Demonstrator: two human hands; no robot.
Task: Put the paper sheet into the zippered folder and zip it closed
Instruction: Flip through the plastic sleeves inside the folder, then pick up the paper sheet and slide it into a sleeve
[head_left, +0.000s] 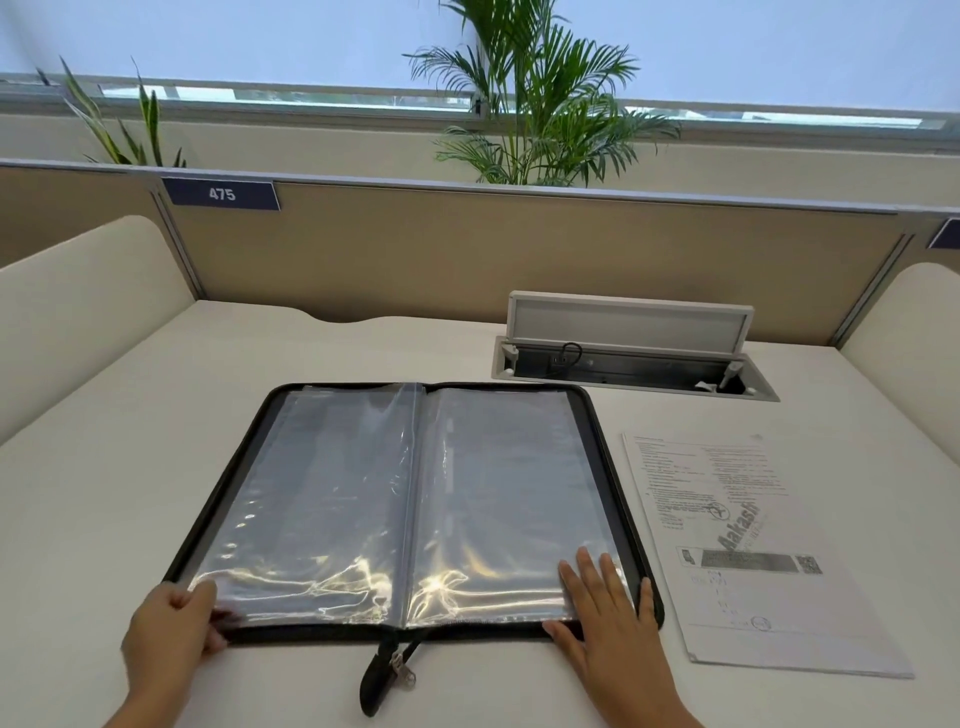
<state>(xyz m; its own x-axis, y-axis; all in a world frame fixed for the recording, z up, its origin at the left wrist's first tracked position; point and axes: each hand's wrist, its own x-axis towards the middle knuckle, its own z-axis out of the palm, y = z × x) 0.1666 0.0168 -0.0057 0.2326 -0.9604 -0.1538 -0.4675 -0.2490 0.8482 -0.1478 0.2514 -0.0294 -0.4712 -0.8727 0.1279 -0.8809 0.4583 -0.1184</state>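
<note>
A black zippered folder (618, 457) lies open flat on the desk, its clear plastic sleeves (332, 493) spread to both sides. Its zip pull and strap (387, 670) hang off the near edge at the spine. My left hand (174, 629) grips the near left corner, thumb on top of the sleeves. My right hand (608, 618) lies flat with fingers spread on the near right corner of the right-hand sleeves. The printed paper sheet (753, 551) lies flat on the desk to the right of the folder, untouched.
A white desk (104, 493) with cream side dividers. Behind the folder at the right, an open cable box (628, 358) with its lid up is set into the desk. A tan partition (467, 249) and plants stand at the back.
</note>
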